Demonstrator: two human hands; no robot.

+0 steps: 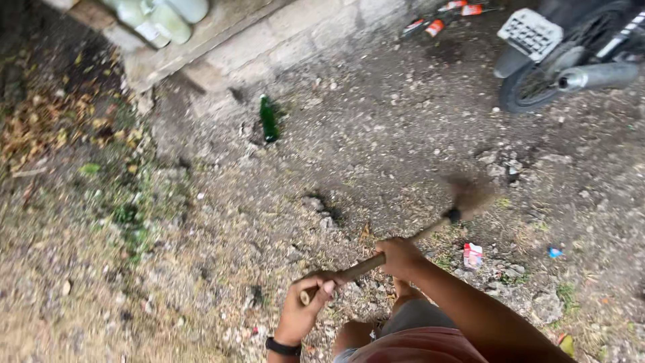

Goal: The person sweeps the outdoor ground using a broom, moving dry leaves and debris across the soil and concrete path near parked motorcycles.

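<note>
Broom [430, 232]: a wooden-handled one with a dark bristle head, blurred in the picture, slanting up and to the right over stony ground in front of the person. The left hand [310, 300] is wrapped shut around the butt end of the handle, nearest the body, a black band on its wrist. The right hand [399, 257] is closed around the shaft farther along, toward the bristles. That spaced two-handed hold looks suited to swinging: the rear hand as a pivot, the forward hand steering the head, which hangs just above or brushing the ground; the blur makes it impossible to say which.

Taking the broom head as the landmark: just below it, near the person's side, lies a small red and white wrapper [473, 255], and to the right of that a tiny blue scrap [555, 253]. Well up and left of the head a green bottle [269, 119] lies on the dirt beside a concrete step [282, 33]. Far above and to the right stands a motorcycle [571, 54], only its rear wheel and exhaust showing. A few red and white cans [443, 17] lie above, near the step's end. Dry leaves [40, 128] lie far to the left.
</note>
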